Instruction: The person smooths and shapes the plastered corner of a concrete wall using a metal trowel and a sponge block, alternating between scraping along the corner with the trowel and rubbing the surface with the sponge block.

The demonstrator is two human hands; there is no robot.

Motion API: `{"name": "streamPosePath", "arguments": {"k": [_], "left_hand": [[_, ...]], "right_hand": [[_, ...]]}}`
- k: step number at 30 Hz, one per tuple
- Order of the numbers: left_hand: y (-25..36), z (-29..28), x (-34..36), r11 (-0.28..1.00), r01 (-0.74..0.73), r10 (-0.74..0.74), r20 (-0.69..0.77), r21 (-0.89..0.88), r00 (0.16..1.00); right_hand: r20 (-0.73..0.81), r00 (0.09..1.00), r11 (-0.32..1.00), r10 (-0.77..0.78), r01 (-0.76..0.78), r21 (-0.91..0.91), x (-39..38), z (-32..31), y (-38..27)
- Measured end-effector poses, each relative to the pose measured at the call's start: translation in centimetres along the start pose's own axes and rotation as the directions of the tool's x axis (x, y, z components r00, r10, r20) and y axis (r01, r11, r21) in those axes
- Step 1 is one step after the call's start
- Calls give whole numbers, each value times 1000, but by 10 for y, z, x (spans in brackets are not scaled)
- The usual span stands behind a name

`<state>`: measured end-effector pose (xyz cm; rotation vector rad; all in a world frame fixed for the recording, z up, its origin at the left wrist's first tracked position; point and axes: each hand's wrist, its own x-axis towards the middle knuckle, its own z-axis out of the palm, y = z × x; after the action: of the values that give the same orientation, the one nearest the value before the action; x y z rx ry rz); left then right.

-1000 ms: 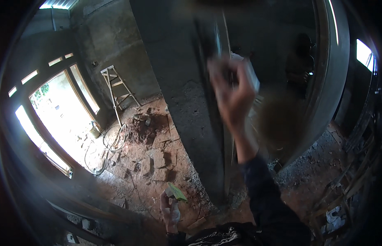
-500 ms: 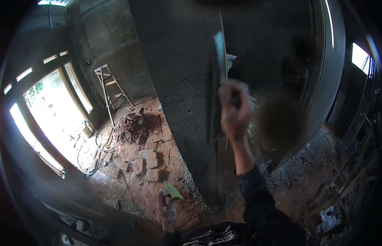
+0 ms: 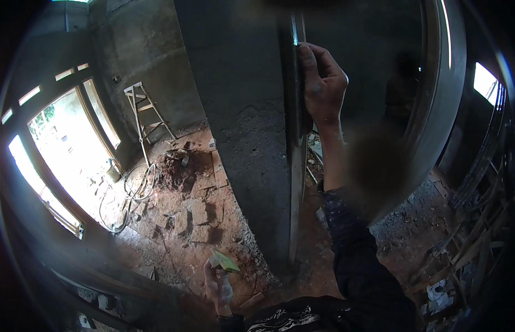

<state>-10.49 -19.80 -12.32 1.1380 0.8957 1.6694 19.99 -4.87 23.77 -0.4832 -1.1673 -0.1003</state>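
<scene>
My right hand is raised at the vertical edge of a grey plastered wall, its fingers curled closed. It grips a long flat tool, seen nearly edge-on against the wall's narrow side, with a bright glint near its top. The tool's handle is hidden by the fingers, so its exact kind does not show. Low in the view, my left hand is closed round a small flat yellow-green tool with a pale back. That hand stays apart from the wall, over the floor.
A wooden stepladder stands by the far wall. Near it lie a reddish soil heap, loose bricks and a coiled hose. Bright window frames line the left. At lower right lies a pile of wooden strips.
My right hand has moved up along the wall's edge with the long flat tool. My left hand, still holding the yellow-green tool, has shifted slightly left and down in the view.
</scene>
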Motion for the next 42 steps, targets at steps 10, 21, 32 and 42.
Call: {"name": "streamPosePath", "arguments": {"k": [10, 21, 32, 42], "left_hand": [[2, 6, 7, 987, -28, 38, -56, 161, 998], [0, 1, 7, 968, -42, 61, -69, 245, 996], [-2, -7, 7, 947, -44, 79, -96, 320, 992], [10, 5, 5, 978, -27, 31, -18, 205, 999]], "right_hand": [[-42, 999, 999, -14, 16, 40, 11, 11, -1], [-48, 974, 973, -224, 219, -77, 144, 50, -31], [38, 970, 952, -241, 244, -187, 128, 46, -14], [28, 998, 991, 56, -53, -119, -88, -26, 2]]}}
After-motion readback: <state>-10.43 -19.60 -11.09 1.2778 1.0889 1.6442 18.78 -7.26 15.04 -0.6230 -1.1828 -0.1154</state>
